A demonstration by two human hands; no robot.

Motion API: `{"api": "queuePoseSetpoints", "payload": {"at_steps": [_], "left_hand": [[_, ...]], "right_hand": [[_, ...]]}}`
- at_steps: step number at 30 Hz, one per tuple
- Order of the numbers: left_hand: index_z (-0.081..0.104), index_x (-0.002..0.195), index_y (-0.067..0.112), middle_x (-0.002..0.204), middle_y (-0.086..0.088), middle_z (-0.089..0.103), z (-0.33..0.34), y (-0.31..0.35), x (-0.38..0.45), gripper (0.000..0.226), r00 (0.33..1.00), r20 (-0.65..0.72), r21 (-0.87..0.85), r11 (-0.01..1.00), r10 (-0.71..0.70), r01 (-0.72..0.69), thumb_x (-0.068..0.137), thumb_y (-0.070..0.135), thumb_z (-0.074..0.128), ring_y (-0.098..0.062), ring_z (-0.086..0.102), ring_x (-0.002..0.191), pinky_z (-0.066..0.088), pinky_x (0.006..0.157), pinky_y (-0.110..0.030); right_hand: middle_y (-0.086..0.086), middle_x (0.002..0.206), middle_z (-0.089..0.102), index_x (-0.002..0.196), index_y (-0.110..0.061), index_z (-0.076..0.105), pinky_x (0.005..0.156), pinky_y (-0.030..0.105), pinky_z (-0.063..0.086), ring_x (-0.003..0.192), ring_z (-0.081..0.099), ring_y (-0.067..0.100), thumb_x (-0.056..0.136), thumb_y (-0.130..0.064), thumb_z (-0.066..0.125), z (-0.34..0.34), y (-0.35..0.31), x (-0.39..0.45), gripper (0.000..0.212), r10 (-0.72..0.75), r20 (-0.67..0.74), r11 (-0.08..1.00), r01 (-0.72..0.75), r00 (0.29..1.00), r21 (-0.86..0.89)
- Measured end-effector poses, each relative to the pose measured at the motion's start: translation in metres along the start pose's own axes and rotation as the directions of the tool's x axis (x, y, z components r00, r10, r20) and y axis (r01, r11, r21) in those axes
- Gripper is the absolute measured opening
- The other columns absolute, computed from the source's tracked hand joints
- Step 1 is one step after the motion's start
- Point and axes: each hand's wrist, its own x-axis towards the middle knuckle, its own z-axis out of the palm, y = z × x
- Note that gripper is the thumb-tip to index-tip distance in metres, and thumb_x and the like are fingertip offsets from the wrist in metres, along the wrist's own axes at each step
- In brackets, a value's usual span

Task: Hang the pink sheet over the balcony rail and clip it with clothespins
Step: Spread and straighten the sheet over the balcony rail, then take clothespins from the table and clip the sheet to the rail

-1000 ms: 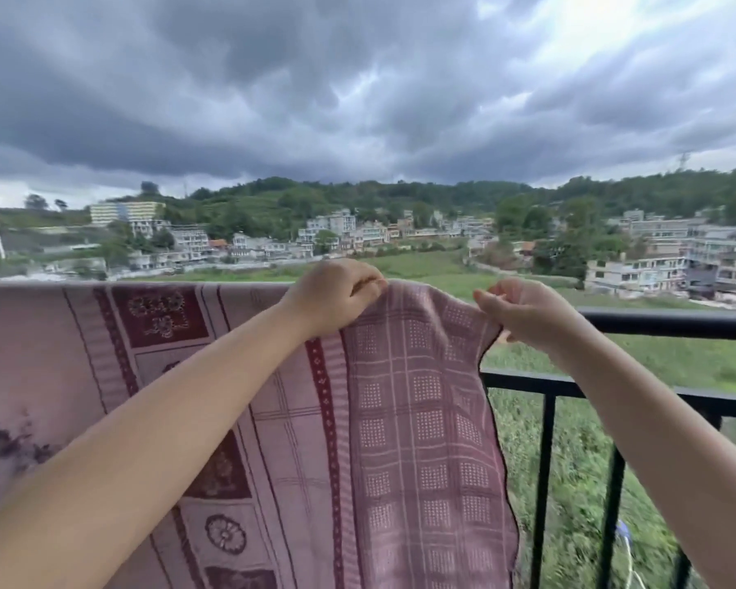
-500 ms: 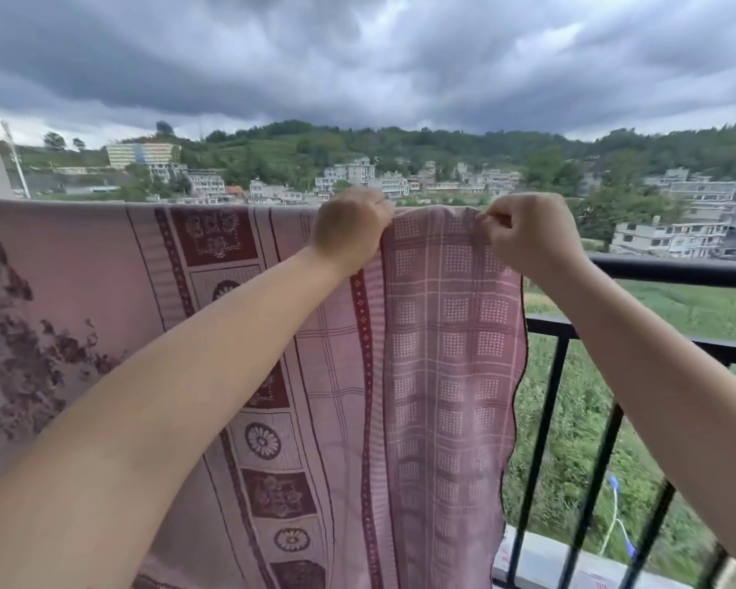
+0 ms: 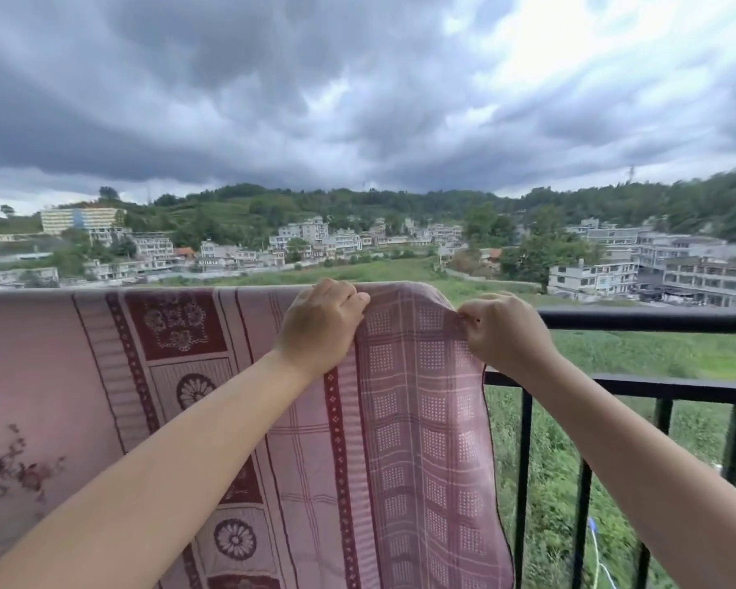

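Change since earlier: both hands are sitting lower in view than half a second ago, and the right hand [image 3: 500, 333] is now pinching the cloth's corner rather than fisting over it
Left hand: the left hand [image 3: 321, 323] is curling over the top fold of the pink sheet [image 3: 400, 418], fingers closed on the cloth and pressing it onto the rail [image 3: 655, 320]
Right hand: thumb and fingertips are squeezing together on the sheet's right top corner; whether a clothespin is tucked in that pinch I cannot tell, as none is showing
Where the sheet is: it is draping over the black rail, running leftward out of view, its right edge hanging down just beside a bare baluster [image 3: 523, 482]
Key relation: the sheet's long axis is running along the rail; the loose corner is lying directly under the right hand, so that hand is the nearer one for fixing it, while the left is anchoring the fold just to its left
Look of the sheet: woven pink checks with dotted squares at the right end, dark red bands and flower medallions further left; thin and limp, likely to be shifting in wind
Stage, as I judge it: hanging is nearly done, clipping is not yet visible
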Motion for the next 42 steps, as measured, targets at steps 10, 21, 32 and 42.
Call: {"api": "queuePoseSetpoints", "payload": {"at_steps": [10, 21, 32, 42], "left_hand": [[0.062, 0.107, 0.001, 0.108, -0.023, 0.065, 0.002, 0.017, -0.007, 0.053, 0.989, 0.147, 0.049, 0.999, -0.022, 0.015, 0.059, 0.016, 0.077, -0.038, 0.063, 0.099, 0.052, 0.080, -0.050], [0.067, 0.076, 0.014, 0.077, -0.005, 0.070, 0.050, 0.219, -0.076, 0.026, 0.849, 0.143, -0.480, 0.786, 0.509, -0.390, 0.063, 0.024, 0.046, -0.024, 0.068, 0.074, 0.054, 0.064, -0.030], [0.042, 0.121, 0.011, 0.131, -0.010, 0.044, 0.009, 0.560, -0.131, 0.040, 0.469, 0.260, -0.844, 0.434, 0.844, -0.314, 0.088, 0.033, 0.044, -0.029, 0.037, 0.125, 0.036, 0.099, -0.043], [0.038, 0.126, 0.012, 0.138, -0.008, 0.040, -0.007, 0.784, -0.164, 0.040, 0.251, 0.143, -0.907, 0.228, 0.958, -0.354, 0.092, 0.033, 0.038, -0.025, 0.032, 0.131, 0.033, 0.101, -0.039]], "right_hand": [[0.011, 0.114, 0.061, 0.120, -0.013, 0.052, 0.090, 0.046, 0.048, 0.107, 0.054, 0.030, 0.080, -0.022, 0.056, 0.018, -0.009, -0.009, 0.041, 0.115, 0.142, 0.992, -0.122, 0.983, 0.037], [0.011, 0.134, 0.047, 0.132, -0.011, 0.039, 0.099, 0.040, 0.041, 0.123, 0.044, 0.029, 0.086, -0.029, 0.050, 0.011, 0.051, -0.240, 0.050, 0.649, 0.228, 0.751, -0.561, 0.726, -0.348], [0.009, 0.130, 0.049, 0.124, -0.011, 0.045, 0.097, 0.037, 0.041, 0.122, 0.043, 0.026, 0.087, -0.031, 0.046, -0.147, 0.108, -0.565, 0.042, 0.999, -0.031, -0.003, -0.729, 0.025, -0.685], [0.010, 0.121, 0.054, 0.118, -0.010, 0.047, 0.091, 0.037, 0.042, 0.116, 0.048, 0.029, 0.087, -0.026, 0.044, -0.219, 0.203, -0.742, 0.035, 0.909, -0.143, -0.392, -0.687, -0.391, -0.612]]}}
